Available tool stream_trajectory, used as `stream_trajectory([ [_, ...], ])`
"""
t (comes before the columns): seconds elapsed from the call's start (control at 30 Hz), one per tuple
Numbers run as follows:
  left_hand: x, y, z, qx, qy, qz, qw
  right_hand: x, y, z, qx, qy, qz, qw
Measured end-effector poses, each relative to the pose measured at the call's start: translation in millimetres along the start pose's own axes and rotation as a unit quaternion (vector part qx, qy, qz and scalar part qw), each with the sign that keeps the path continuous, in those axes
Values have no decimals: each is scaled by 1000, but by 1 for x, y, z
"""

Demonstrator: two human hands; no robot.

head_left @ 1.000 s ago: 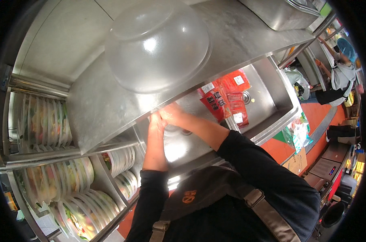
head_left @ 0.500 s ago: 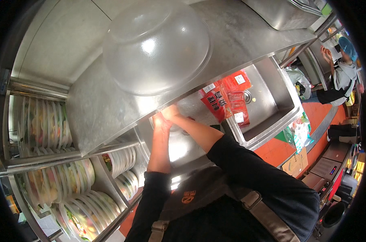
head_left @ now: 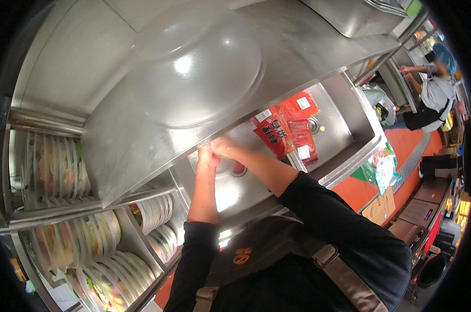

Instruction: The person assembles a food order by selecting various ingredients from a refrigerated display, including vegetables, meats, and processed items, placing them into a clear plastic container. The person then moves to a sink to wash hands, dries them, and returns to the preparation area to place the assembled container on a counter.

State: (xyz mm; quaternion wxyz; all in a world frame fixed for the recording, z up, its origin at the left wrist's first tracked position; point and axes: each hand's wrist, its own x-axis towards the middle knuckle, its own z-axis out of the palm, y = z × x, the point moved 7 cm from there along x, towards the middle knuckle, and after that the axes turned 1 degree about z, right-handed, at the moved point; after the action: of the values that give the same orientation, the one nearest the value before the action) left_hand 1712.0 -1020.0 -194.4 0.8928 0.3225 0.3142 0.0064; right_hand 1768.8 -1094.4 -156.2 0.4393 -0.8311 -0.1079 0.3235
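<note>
My left hand and my right hand are side by side over the left basin of a steel sink, close against each other. Both reach to the front edge of the steel shelf, which hides part of the fingers. The right hand is smeared by motion, and nothing can be made out in either hand. Below the right wrist, a small dark red thing shows on the basin floor. Red flat plastic packs lie across the divider to the right of my right forearm.
A big translucent bowl sits upside down on the shelf. Stacks of lidded food containers fill the rack at left. Steel pans stand at the shelf's far right. A co-worker in a blue cap stands beyond the sink.
My hands have shifted against each other, the right forearm slightly lower. The dark red thing in the basin shows more fully. The co-worker's arms have moved, and the whole view has shifted slightly.
</note>
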Motion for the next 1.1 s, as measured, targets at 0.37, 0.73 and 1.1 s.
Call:
stream_trajectory([
  [0.37,-24,16,40,-176,-154,59,971,-16,-44,7,-39,285,-154,945],
  [0.73,14,18,11,-76,95,253,960,-44,-34,-42,-236,187,-415,859],
  [1.1,17,22,-25,-83,92,44,991,-96,65,-49,174,-9,-140,975],
])
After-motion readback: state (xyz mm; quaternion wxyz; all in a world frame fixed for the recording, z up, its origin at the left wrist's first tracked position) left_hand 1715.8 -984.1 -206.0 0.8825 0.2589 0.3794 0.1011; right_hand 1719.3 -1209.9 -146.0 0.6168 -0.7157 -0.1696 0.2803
